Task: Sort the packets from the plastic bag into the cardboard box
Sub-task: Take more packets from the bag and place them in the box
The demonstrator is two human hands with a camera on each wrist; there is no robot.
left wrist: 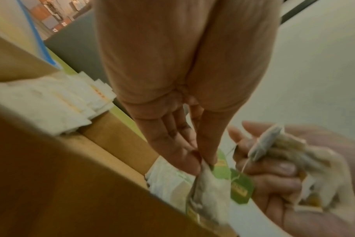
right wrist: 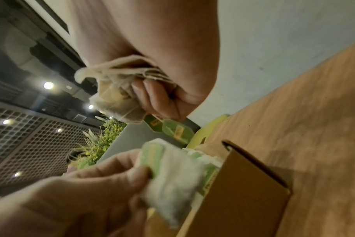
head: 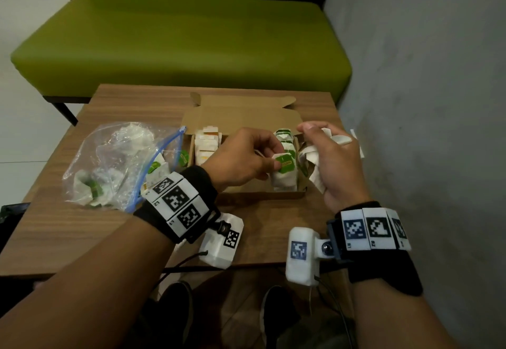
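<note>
An open cardboard box (head: 241,114) stands mid-table with a row of white packets (head: 206,144) on its left side and green-tagged packets (head: 284,137) on its right. My left hand (head: 243,157) pinches a white packet with a green tag (head: 284,169) (left wrist: 211,182) (right wrist: 172,174) over the box's near right corner. My right hand (head: 334,157) hovers just right of the box, gripping a bunch of white packets (head: 315,154) (left wrist: 284,154) (right wrist: 116,89) with green tags dangling. The clear plastic bag (head: 115,162) lies at the left with more packets inside.
The wooden table (head: 273,225) fills the near view. A green bench (head: 180,44) stands beyond it. A grey wall (head: 427,74) runs close along the right edge. Loose packets (head: 158,170) lie at the bag's mouth beside the box.
</note>
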